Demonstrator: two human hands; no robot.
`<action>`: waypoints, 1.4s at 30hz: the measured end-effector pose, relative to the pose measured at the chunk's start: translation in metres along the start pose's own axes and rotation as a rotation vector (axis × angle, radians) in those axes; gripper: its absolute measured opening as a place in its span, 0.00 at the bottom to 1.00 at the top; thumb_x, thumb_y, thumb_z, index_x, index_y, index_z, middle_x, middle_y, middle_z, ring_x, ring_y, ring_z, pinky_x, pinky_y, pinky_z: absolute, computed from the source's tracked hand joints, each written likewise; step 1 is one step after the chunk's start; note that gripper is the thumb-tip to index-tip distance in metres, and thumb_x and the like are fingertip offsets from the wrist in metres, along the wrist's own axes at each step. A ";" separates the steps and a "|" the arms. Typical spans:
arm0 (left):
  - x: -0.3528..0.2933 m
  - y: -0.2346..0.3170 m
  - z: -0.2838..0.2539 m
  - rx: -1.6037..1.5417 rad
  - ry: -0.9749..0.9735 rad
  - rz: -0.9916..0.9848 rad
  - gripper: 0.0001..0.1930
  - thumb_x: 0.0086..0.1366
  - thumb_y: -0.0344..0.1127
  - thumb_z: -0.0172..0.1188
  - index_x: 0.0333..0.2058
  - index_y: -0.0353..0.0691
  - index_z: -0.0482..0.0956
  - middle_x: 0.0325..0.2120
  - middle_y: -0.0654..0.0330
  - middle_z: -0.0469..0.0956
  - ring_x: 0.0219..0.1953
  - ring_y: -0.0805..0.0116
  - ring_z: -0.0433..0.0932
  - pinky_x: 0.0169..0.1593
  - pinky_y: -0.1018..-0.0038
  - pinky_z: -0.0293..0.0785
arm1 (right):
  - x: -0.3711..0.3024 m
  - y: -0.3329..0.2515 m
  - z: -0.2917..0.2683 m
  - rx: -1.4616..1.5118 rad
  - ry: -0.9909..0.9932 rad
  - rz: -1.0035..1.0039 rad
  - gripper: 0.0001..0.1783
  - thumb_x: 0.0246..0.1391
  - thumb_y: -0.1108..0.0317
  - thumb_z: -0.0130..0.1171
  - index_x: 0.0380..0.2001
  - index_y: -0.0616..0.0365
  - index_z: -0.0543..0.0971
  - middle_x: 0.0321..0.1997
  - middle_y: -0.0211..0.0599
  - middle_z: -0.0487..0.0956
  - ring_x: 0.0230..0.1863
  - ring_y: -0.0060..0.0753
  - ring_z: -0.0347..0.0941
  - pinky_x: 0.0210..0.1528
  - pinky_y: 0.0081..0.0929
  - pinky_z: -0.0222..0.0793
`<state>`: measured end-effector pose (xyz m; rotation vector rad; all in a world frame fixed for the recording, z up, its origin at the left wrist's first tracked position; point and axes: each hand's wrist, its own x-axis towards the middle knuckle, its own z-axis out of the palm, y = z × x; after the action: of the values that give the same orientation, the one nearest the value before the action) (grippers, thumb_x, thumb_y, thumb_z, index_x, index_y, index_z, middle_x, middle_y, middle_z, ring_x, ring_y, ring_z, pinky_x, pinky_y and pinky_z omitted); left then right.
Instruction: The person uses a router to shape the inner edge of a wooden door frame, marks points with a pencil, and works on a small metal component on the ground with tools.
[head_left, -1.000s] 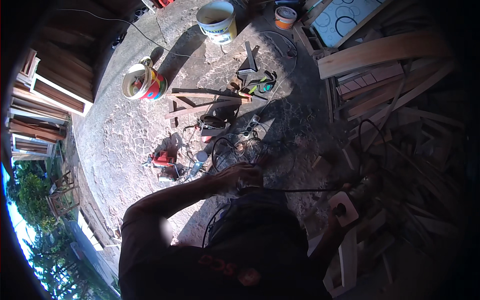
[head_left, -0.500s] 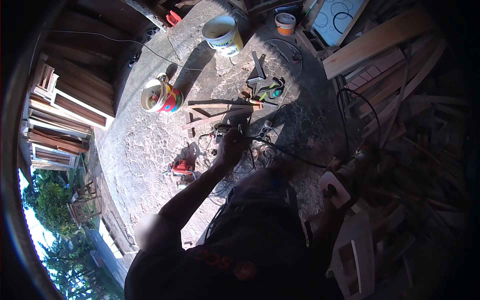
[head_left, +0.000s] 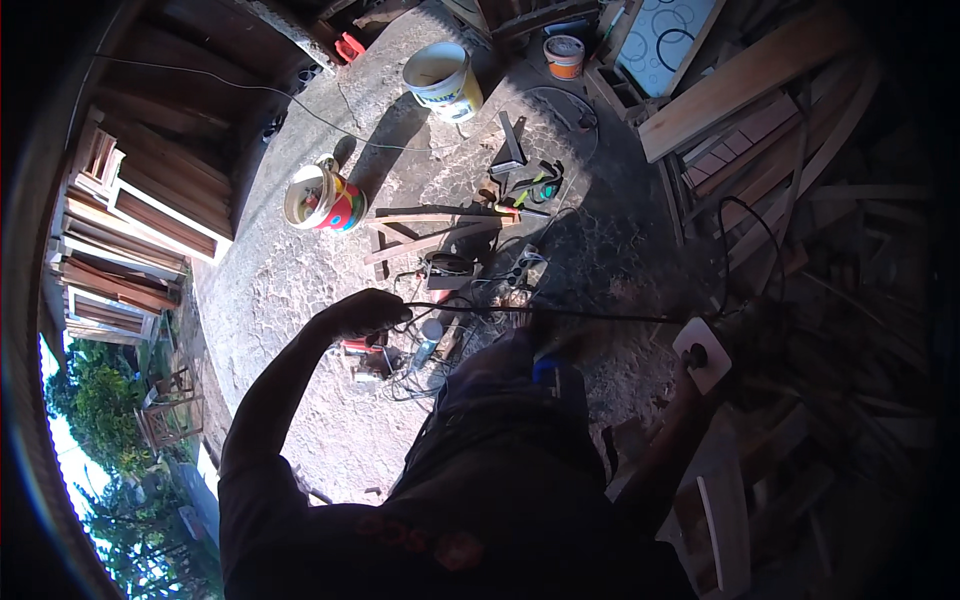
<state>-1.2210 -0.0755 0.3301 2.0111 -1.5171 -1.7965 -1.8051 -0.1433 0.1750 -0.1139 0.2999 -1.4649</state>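
My left hand is raised in front of me and closed on a thin black cable. The cable runs taut to the right, to a white socket block with a plug in it. My right hand sits just under that block and appears to hold it, though deep shade hides the fingers. Below the cable on the concrete floor lie power tools and tangled cords.
A colourful bucket and a white bucket stand on the floor. Wooden slats and hand tools lie between them. Planks and scrap wood are piled at the right; framed panels lean at the left.
My left hand has drawn the cable up and to the left, so it now stretches straight across to the socket block. The view has tilted and shifted over the floor.
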 end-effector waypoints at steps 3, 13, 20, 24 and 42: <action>-0.035 -0.042 -0.030 0.146 0.199 -0.205 0.14 0.69 0.42 0.58 0.27 0.40 0.79 0.16 0.65 0.72 0.17 0.78 0.70 0.23 0.74 0.68 | 0.011 -0.028 -0.040 -0.155 0.108 -0.151 0.31 0.58 0.52 0.55 0.61 0.57 0.70 0.60 0.44 0.74 0.61 0.50 0.70 0.64 0.50 0.65; -0.082 -0.164 -0.058 0.054 0.787 -0.307 0.17 0.64 0.44 0.65 0.21 0.40 0.76 0.15 0.63 0.75 0.20 0.77 0.72 0.23 0.76 0.67 | 0.052 -0.146 -0.093 -0.260 0.292 -0.299 0.25 0.66 0.57 0.49 0.58 0.63 0.70 0.61 0.47 0.72 0.63 0.51 0.67 0.66 0.51 0.63; -0.038 -0.085 -0.029 -0.594 0.860 0.259 0.15 0.62 0.30 0.58 0.46 0.32 0.79 0.39 0.55 0.82 0.43 0.66 0.81 0.44 0.73 0.76 | 0.046 -0.121 -0.077 -0.506 0.343 -0.200 0.24 0.61 0.66 0.56 0.61 0.52 0.72 0.56 0.34 0.78 0.55 0.37 0.74 0.56 0.38 0.72; 0.031 -0.003 0.005 -0.869 0.703 0.769 0.15 0.62 0.26 0.54 0.46 0.27 0.79 0.44 0.50 0.81 0.48 0.59 0.81 0.54 0.67 0.76 | 0.029 -0.049 -0.035 -0.421 0.279 -0.266 0.26 0.62 0.68 0.53 0.64 0.53 0.68 0.59 0.37 0.75 0.56 0.37 0.73 0.59 0.40 0.70; 0.235 0.087 0.226 -1.096 -0.076 0.211 0.25 0.56 0.23 0.57 0.55 0.39 0.73 0.42 0.60 0.79 0.36 0.70 0.79 0.34 0.72 0.77 | -0.003 0.118 -0.023 -2.129 -0.248 -0.449 0.36 0.51 0.65 0.67 0.62 0.64 0.65 0.54 0.50 0.76 0.49 0.45 0.78 0.48 0.41 0.78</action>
<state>-1.4863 -0.1553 0.1369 1.1863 -0.4544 -1.9440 -1.6986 -0.1253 0.1230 -2.1098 1.5651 -0.8905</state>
